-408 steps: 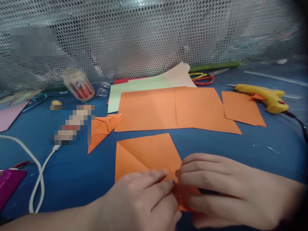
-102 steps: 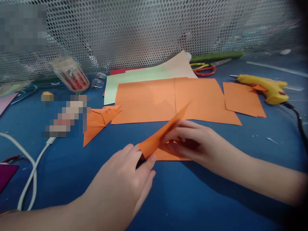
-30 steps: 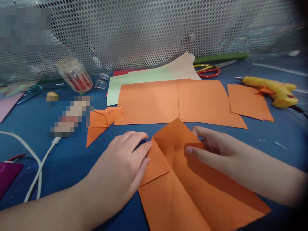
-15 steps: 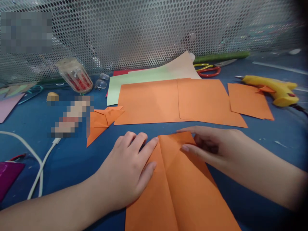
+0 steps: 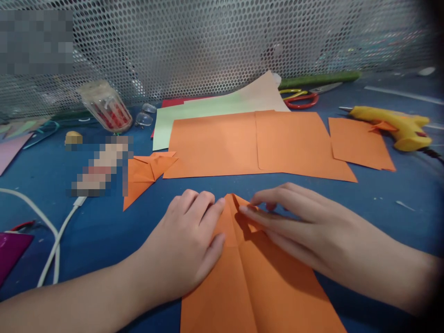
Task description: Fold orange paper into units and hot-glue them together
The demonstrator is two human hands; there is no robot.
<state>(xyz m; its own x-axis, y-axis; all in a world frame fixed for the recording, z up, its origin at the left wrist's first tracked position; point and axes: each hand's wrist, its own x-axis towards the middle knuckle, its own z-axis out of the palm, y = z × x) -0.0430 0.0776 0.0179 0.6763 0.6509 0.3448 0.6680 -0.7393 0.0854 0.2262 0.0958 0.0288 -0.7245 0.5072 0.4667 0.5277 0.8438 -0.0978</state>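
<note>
An orange paper sheet lies on the blue table right in front of me, creased down its middle and folded to a point at its far end. My left hand rests flat on the sheet's left half, fingers stretched out toward the point. My right hand lies over the right side, its fingers together and pressing a folded flap down near the point.
Larger orange sheets, a pale green sheet and a folded orange piece lie farther back. Scissors and a yellow glue gun are at the right, a clear jar and a white cable at the left. Perforated metal mesh closes off the back.
My right hand has folded the sheet's far right corner inward toward the middle crease. The left hand has stayed pressed on the left half.
</note>
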